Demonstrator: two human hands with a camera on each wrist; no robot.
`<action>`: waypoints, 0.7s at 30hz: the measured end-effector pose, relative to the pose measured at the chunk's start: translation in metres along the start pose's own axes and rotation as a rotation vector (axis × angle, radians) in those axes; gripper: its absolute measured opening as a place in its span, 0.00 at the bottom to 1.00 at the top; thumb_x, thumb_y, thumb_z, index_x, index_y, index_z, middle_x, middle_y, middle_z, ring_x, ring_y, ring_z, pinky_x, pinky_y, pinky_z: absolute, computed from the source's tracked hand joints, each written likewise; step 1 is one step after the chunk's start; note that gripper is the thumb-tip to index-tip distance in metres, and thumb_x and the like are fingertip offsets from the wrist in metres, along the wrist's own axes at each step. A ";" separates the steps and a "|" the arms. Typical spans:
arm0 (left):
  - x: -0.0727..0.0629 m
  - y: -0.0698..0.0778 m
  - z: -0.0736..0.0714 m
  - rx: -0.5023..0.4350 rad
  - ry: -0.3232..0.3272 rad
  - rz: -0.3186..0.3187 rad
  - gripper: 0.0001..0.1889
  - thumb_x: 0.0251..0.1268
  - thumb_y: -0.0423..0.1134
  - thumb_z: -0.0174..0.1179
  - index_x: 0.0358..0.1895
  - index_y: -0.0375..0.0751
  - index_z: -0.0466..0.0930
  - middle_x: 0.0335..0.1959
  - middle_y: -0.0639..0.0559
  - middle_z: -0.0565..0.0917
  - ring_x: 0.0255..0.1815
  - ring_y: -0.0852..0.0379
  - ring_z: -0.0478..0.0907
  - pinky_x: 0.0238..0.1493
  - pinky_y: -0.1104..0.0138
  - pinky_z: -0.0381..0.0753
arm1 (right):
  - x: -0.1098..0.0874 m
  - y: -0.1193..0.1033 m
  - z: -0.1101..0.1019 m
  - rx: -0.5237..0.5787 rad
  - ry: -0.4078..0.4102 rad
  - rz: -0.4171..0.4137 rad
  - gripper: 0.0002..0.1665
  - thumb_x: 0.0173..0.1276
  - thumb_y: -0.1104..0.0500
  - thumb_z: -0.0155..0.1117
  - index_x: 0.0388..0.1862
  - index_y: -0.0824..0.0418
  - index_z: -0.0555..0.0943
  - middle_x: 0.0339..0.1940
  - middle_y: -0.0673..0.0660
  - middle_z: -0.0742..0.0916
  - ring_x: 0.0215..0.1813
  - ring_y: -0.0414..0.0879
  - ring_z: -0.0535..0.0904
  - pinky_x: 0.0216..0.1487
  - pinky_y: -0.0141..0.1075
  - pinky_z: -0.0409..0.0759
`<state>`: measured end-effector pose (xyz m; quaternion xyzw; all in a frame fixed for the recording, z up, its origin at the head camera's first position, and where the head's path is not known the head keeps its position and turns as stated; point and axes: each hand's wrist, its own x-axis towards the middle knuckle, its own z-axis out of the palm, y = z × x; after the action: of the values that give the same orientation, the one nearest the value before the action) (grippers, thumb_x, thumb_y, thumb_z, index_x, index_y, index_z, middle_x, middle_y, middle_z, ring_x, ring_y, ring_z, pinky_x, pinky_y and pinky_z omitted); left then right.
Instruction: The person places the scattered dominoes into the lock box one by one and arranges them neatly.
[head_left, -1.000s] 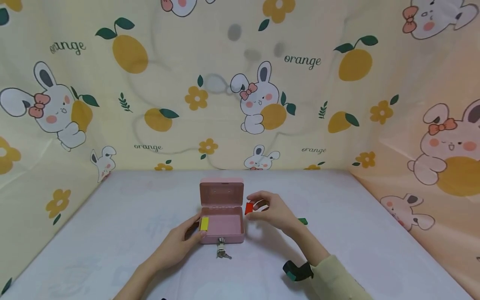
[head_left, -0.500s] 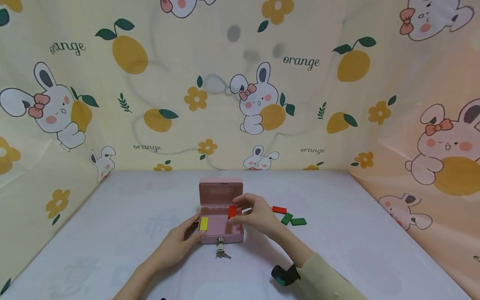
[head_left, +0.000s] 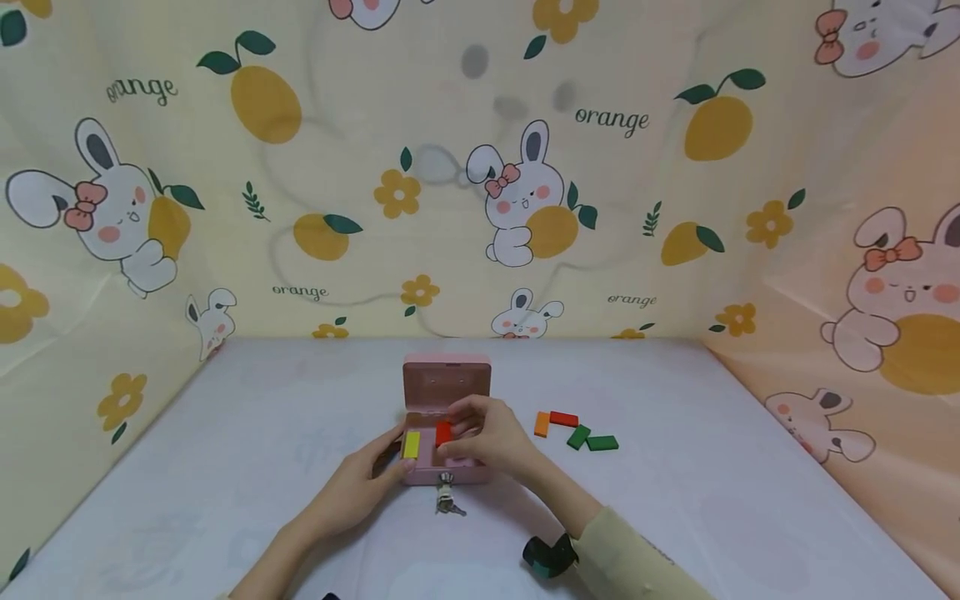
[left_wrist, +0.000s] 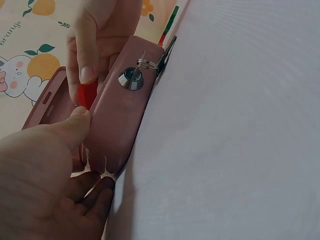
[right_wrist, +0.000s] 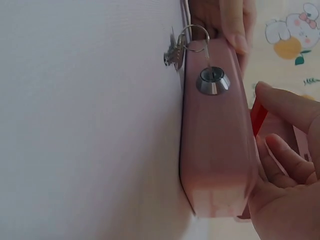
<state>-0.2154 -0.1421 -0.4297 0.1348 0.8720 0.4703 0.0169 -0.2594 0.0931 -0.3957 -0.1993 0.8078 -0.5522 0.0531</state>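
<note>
A pink metal cash box (head_left: 467, 477) stands on the table with its lid (head_left: 429, 382) raised; a ring of keys (head_left: 448, 503) hangs from its front lock (right_wrist: 213, 80). My left hand (head_left: 362, 479) grips the box's left side, its thumb on the rim and its fingers around the side wall. Inside, at the left end, lies a yellow block (head_left: 412, 445). My right hand (head_left: 491, 435) reaches over the box and pinches a red block (head_left: 443, 433) between thumb and fingers, near the middle of the box. Whether that block touches the bottom cannot be seen.
Right of the box on the white table (head_left: 675, 500) lie an orange block (head_left: 542, 423), another red block (head_left: 564, 419) and two green blocks (head_left: 602, 443). A black device (head_left: 549, 557) is at my right wrist. A printed curtain (head_left: 360, 150) encloses the back and sides.
My right hand has carried the red block leftward, from beside the box to over its inside and on to its middle. The left hand keeps its grip on the box.
</note>
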 end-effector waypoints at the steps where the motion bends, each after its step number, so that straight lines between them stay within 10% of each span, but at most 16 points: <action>1: 0.000 0.000 0.000 0.003 0.001 0.002 0.36 0.71 0.53 0.59 0.78 0.50 0.57 0.73 0.49 0.66 0.75 0.46 0.56 0.72 0.49 0.56 | 0.001 0.000 0.001 0.000 -0.003 0.000 0.27 0.53 0.59 0.81 0.52 0.62 0.81 0.39 0.55 0.85 0.40 0.50 0.82 0.40 0.36 0.85; 21: 0.000 -0.002 0.001 0.014 0.009 0.015 0.37 0.70 0.55 0.58 0.78 0.50 0.57 0.72 0.49 0.67 0.74 0.46 0.57 0.71 0.49 0.58 | 0.020 -0.006 0.020 -0.102 -0.027 0.027 0.25 0.49 0.65 0.82 0.47 0.65 0.82 0.39 0.56 0.85 0.36 0.45 0.82 0.42 0.34 0.84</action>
<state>-0.2154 -0.1426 -0.4315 0.1390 0.8744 0.4648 0.0084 -0.2700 0.0666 -0.3952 -0.1984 0.8368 -0.5066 0.0613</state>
